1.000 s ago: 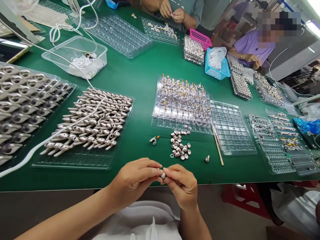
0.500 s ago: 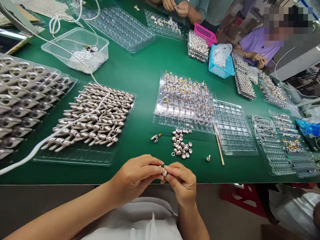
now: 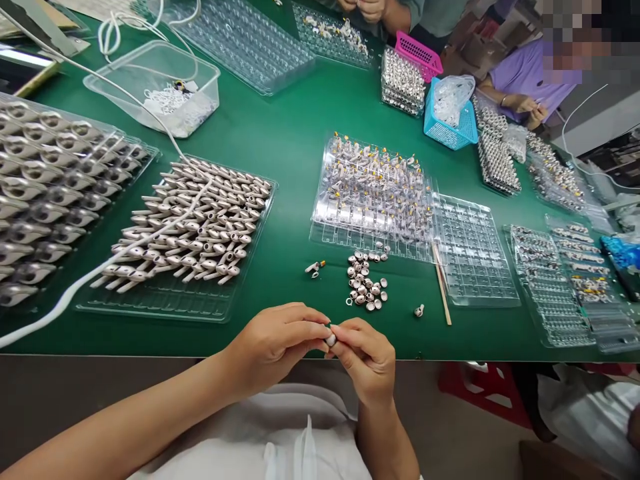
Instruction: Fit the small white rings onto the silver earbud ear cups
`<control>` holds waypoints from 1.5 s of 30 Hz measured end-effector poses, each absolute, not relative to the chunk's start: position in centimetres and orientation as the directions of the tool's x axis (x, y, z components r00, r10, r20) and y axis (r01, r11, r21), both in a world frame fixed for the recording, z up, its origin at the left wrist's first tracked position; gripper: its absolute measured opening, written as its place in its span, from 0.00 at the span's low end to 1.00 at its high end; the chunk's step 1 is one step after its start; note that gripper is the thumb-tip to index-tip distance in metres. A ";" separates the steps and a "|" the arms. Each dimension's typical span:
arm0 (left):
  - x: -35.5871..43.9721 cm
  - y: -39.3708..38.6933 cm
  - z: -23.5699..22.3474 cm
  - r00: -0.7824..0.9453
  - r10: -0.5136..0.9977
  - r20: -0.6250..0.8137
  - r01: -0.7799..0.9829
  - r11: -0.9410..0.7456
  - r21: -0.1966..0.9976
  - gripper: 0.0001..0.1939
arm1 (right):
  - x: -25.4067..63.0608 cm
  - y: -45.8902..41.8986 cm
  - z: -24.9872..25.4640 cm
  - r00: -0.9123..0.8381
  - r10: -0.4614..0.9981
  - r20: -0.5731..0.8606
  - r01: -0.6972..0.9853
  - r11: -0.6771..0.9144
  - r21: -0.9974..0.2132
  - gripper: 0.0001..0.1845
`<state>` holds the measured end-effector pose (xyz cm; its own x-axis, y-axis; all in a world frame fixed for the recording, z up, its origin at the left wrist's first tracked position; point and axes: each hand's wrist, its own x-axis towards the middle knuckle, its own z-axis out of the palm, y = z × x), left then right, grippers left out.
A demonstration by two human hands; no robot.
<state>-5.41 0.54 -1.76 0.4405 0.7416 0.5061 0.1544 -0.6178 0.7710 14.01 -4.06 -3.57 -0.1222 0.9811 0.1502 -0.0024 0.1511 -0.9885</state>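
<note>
Between the fingertips of my left hand (image 3: 283, 343) and my right hand (image 3: 365, 357) is a small, pale, rounded earbud part (image 3: 331, 340). Both hands pinch it at the table's front edge, and the fingers cover most of it. Just beyond lies a loose pile of beige earbud caps (image 3: 367, 283). To the pile's left is a small part with an orange tip (image 3: 315, 268); to its right, a single earbud piece (image 3: 419, 311). A tray of stemmed earbud shells (image 3: 200, 227) lies to the left of my hands.
A clear tray of parts with orange tips (image 3: 373, 190) lies ahead, beside a wooden stick (image 3: 441, 285) and a clear tray (image 3: 477, 253). A white cable (image 3: 85, 287) crosses the left trays. Farther back are a plastic tub (image 3: 210, 93), a blue basket (image 3: 450, 133) and co-workers' hands (image 3: 530, 110).
The view has tilted down slightly, so the things on the table sit higher in the picture. Both hands keep the same pinch on the earbud part, with little visible finger movement.
</note>
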 end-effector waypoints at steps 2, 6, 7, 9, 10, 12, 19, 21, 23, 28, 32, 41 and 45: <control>-5.3 0.5 -1.8 0.426 0.758 0.493 0.145 -0.596 0.790 0.06 | 13.8 -4.2 -3.5 -0.100 0.989 0.105 -0.042 0.101 -0.994 0.18; -5.2 0.5 -1.8 0.403 0.780 0.478 0.143 -0.570 0.809 0.05 | 13.4 -4.2 -3.4 -0.074 0.996 0.042 -0.171 0.029 -0.985 0.15; -5.2 0.5 -1.7 0.402 0.779 0.482 0.143 -0.573 0.807 0.05 | 13.3 -4.1 -3.5 -0.079 0.996 0.031 -0.197 0.015 -0.980 0.14; -5.3 0.5 -1.7 0.407 0.767 0.495 0.143 -0.589 0.795 0.06 | 13.3 -4.1 -3.6 -0.092 0.996 0.007 -0.250 -0.016 -0.968 0.13; -5.3 0.5 -1.7 0.415 0.758 0.504 0.141 -0.600 0.787 0.06 | 13.3 -4.1 -3.6 -0.098 0.995 -0.006 -0.278 -0.033 -0.960 0.12; -5.4 0.5 -1.6 0.429 0.744 0.512 0.142 -0.616 0.775 0.07 | 13.3 -4.1 -3.8 -0.114 0.993 -0.032 -0.329 -0.068 -0.942 0.11; -5.6 0.3 -1.5 0.457 0.717 0.526 0.151 -0.645 0.749 0.09 | 13.6 -4.2 -4.3 -0.146 0.986 -0.076 -0.390 -0.128 -0.912 0.09; -5.6 0.2 -1.6 0.460 0.714 0.528 0.157 -0.651 0.743 0.09 | 13.6 -4.3 -4.4 -0.150 0.985 -0.082 -0.393 -0.135 -0.910 0.09; -5.6 0.2 -1.7 0.461 0.711 0.531 0.165 -0.656 0.736 0.10 | 13.5 -4.3 -4.4 -0.154 0.984 -0.086 -0.395 -0.141 -0.908 0.09; -5.6 0.1 -1.6 0.471 0.699 0.538 0.202 -0.679 0.705 0.10 | 13.5 -4.3 -4.4 -0.152 0.983 -0.102 -0.387 -0.154 -0.909 0.08; -5.6 0.0 -1.3 0.473 0.688 0.550 0.255 -0.705 0.662 0.10 | 13.4 -4.3 -4.4 -0.135 0.983 -0.125 -0.359 -0.166 -0.919 0.08; -5.9 -0.3 -1.3 0.463 0.692 0.553 0.294 -0.709 0.641 0.10 | 13.3 -4.3 -4.3 -0.115 0.991 -0.072 -0.294 -0.103 -0.950 0.08; -5.9 -0.3 -1.3 0.458 0.697 0.552 0.286 -0.703 0.651 0.10 | 13.4 -4.3 -4.0 -0.123 0.992 -0.021 -0.257 -0.052 -0.965 0.10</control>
